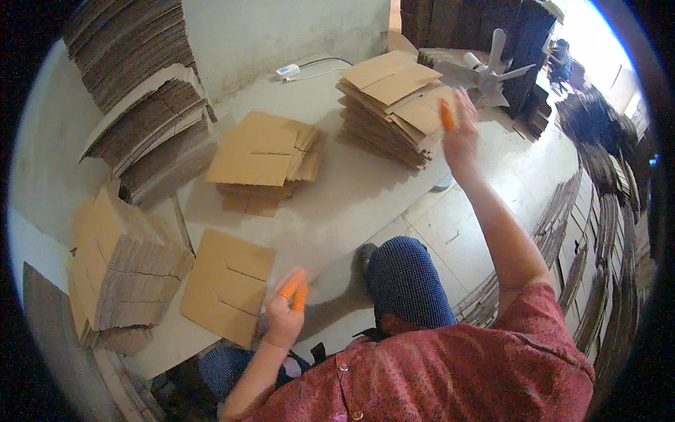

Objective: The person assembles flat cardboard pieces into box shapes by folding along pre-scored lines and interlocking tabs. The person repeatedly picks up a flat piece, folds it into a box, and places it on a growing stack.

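- Cardboard sheet [228, 278], brown and with two slits, lies flat on the near left part of the counter [330, 204]; just to its left stands a thick stack [137, 274] of cardboard, with the edges turned to the viewer.
- Behind this stack, more bundles [158, 130] of cardboard are placed near the wall [281, 32].
- Left hand [287, 309] is beside the right edge of the sheet. Its fingers seem half bent, and two have orange covers [299, 298]. The hand is blurred, so I cannot tell if it touches or holds the sheet.
- Farther back, a middle pile [256, 148] rests on the counter, its pieces unevenly laid.
- Near the wall lies a small white device [287, 70] with a cable.
- A knee [411, 281] in checked trousers is between the two forearms.
- Next comes a higher right pile [394, 91].
- Right hand [460, 133] is at this pile's right side, open, with fingers stretched; no object shows in it, but contact I cannot tell.
- A fan [486, 79] stands behind.
- Rightmost, cardboard rows [605, 239] cover the floor.
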The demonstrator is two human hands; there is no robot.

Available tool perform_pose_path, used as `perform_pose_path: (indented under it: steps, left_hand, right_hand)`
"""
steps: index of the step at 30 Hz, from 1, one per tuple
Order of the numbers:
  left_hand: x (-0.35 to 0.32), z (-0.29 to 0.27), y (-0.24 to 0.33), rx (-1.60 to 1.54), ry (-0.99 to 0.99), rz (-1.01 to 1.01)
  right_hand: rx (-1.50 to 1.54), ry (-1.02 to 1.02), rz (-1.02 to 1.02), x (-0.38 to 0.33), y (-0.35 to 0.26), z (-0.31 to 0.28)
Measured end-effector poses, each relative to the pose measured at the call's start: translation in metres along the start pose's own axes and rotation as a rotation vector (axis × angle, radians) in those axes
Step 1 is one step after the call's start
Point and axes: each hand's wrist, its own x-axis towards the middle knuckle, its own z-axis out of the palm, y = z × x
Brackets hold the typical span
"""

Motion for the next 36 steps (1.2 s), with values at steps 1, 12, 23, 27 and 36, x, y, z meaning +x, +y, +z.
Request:
perform_pose_path:
  steps: [1, 12, 23, 27, 36]
  left_hand:
    - [0.017, -0.005, 0.001, 0.038, -0.016, 0.031]
    - [0.270, 0.055, 0.016, 0.813, -0.400, 0.137]
    - [0.273, 0.064, 0.001, 0.957, -0.580, -0.099]
    - [0.262, 0.049, -0.002, 0.989, -0.588, -0.105]
    - [0.254, 0.036, -0.004, 1.018, -0.594, -0.080]
  right_hand:
    - [0.196, -0.075, 0.297, -0.014, 0.027, -0.002]
    - [1.075, -0.318, 1.487, -0.061, 0.074, 0.052]
    - [1.154, -0.213, 1.535, -0.042, 0.065, 0.085]
    - [1.238, -0.315, 1.383, -0.035, 0.057, 0.106]
    - [1.249, -0.410, 1.198, -0.019, 0.038, 0.166]
